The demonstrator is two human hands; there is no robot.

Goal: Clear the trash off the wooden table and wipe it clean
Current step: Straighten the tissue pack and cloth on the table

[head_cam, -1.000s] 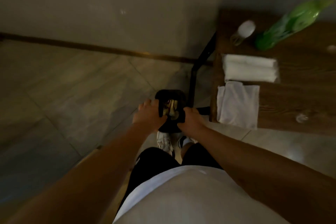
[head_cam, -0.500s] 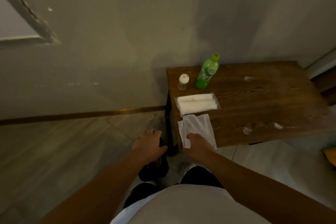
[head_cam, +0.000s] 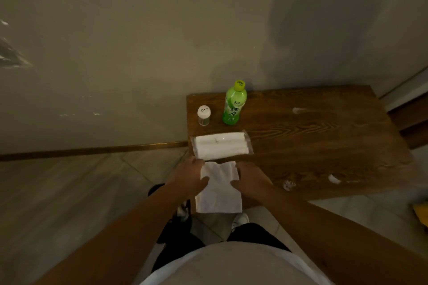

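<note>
A white cloth (head_cam: 218,188) lies at the near left corner of the wooden table (head_cam: 324,146), hanging over its front edge. My left hand (head_cam: 188,179) grips the cloth's left side and my right hand (head_cam: 251,180) grips its right side. Small bits of trash sit on the tabletop: a clear crumpled scrap (head_cam: 289,184) just right of my right hand, a white scrap (head_cam: 333,178) further right, and a pale smear (head_cam: 300,110) near the back.
A packet of white tissues (head_cam: 221,145) lies behind the cloth. A green tea bottle (head_cam: 234,103) and a small white-capped jar (head_cam: 204,115) stand at the back left. A black bin (head_cam: 176,210) is on the floor below my left arm. Wall behind the table.
My view rose from the floor bin to the table. My left hand left the bin and came up to the cloth; both hands now hold the cloth's sides.
</note>
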